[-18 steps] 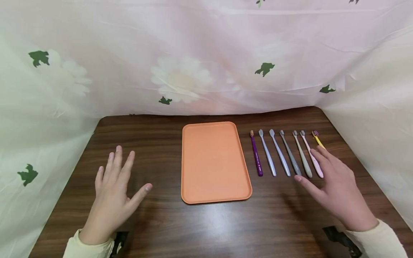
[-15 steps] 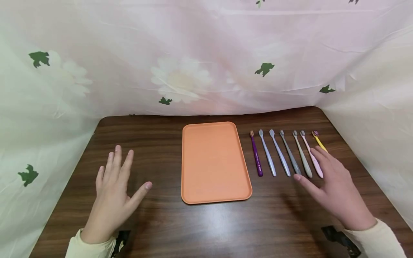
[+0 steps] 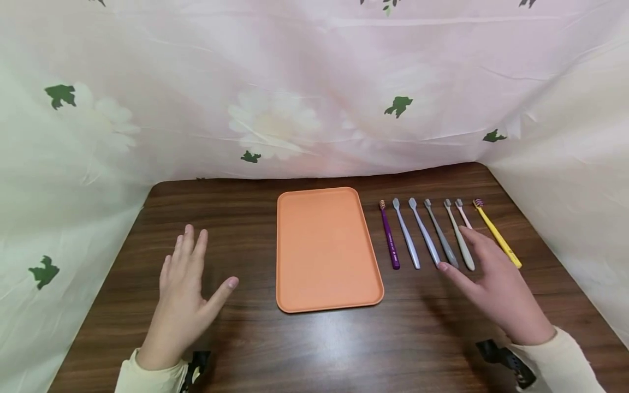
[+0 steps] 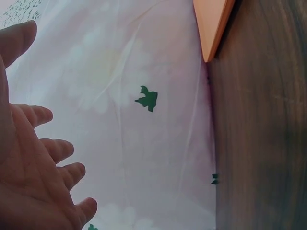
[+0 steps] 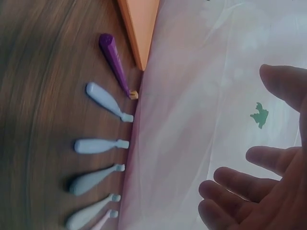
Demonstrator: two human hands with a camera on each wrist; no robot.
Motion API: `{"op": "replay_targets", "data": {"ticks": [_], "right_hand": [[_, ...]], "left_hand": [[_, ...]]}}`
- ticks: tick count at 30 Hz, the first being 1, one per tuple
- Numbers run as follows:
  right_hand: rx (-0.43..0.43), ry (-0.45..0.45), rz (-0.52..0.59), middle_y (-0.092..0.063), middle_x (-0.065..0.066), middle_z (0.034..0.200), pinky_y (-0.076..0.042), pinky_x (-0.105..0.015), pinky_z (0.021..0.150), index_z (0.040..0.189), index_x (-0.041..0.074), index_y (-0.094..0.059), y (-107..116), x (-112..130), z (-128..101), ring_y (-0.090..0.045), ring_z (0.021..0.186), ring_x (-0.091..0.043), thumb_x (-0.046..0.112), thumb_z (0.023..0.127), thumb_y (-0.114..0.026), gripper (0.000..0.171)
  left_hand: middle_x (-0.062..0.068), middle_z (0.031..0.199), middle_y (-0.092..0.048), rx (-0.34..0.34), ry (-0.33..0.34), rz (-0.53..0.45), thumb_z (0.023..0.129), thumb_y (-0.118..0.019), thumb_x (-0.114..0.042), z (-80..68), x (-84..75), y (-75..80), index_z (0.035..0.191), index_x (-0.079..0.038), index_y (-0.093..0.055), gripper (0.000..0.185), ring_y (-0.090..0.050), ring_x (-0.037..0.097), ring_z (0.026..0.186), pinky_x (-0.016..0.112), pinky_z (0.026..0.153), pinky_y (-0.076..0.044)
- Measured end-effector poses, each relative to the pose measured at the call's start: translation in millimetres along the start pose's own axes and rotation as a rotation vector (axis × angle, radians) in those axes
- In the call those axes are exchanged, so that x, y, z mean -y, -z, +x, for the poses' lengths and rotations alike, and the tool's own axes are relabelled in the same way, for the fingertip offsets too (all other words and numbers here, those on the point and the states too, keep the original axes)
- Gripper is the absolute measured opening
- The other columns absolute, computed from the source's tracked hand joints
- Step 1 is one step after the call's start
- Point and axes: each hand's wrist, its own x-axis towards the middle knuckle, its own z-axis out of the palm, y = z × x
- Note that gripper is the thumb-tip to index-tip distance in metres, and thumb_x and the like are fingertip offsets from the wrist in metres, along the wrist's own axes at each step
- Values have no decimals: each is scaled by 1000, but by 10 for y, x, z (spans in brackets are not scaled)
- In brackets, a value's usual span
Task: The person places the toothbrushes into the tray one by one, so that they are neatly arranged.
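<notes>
My left hand (image 3: 181,305) hovers over the left part of the table, fingers straight and thumb spread, holding nothing. The orange tray (image 3: 328,248) lies to its right at mid-table. On the far side of the tray is a row of toothbrushes: purple (image 3: 390,234), two light blue (image 3: 407,234) ones, dark grey (image 3: 441,233), grey-beige (image 3: 460,237), pink (image 3: 463,214) and yellow (image 3: 498,234). My right hand (image 3: 506,295) is above the near end of this row with fingers extended, hiding most of the pink handle. In the right wrist view its palm (image 5: 280,203) holds nothing.
A brown wooden table (image 3: 314,349) carries everything. Pale floral cloth (image 3: 295,82) hangs along its back edge and both sides. Black straps (image 3: 506,361) are on both wrists, by cream sleeves.
Both hands have shifted slightly inward. The right hand has moved left off the yellow toothbrush, whose handle now shows, and covers more of the pink one. The head view has tilted a little.
</notes>
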Motion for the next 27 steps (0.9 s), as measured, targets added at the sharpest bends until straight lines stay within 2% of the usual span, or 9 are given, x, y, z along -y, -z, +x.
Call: {"op": "replay_targets", "data": {"ticks": [4, 10, 13, 18, 27], "right_hand": [[1, -36, -20, -43, -35, 144, -35, -74, 96, 155, 0, -33, -28, 56, 0, -42, 129, -55, 37, 90, -76, 86], [-58, -18, -12, -52, -30, 136, -40, -71, 91, 149, 0, -43, -87, 110, 21, -50, 122, -50, 33, 90, -77, 76], [-94, -2, -1, -57, -28, 130, -41, -69, 88, 145, -1, -47, -115, 116, 27, -53, 117, -47, 29, 89, -78, 71], [-125, 0, 30, -60, -26, 126, -44, -66, 87, 142, -1, -52, -153, 103, 41, -56, 113, -44, 26, 89, -78, 65], [-111, -54, 80, -63, -21, 124, -48, -55, 84, 136, 0, -57, -269, 28, 82, -60, 109, -38, 25, 92, -76, 55]], "left_hand": [[13, 168, -2, 12, 6, -44, 93, -69, -44, -4, -3, -58, 162, -10, -14, 95, -3, 40, 153, 68, 117, -2], [9, 169, -1, 50, 32, -229, 94, -71, -29, 3, -6, -129, 163, -18, -7, 95, -1, 36, 154, 71, 116, -6], [7, 169, 0, 73, 56, -287, 94, -71, -25, 3, -11, -144, 163, -21, -5, 96, -1, 35, 154, 73, 114, -10], [5, 169, 1, 101, 84, -330, 95, -71, -26, 7, -15, -205, 163, -24, -3, 96, -2, 36, 153, 74, 112, -14], [3, 169, 3, 143, 110, -396, 96, -69, -27, 7, -34, -331, 163, -27, 0, 96, -2, 35, 153, 74, 112, -16]]}}
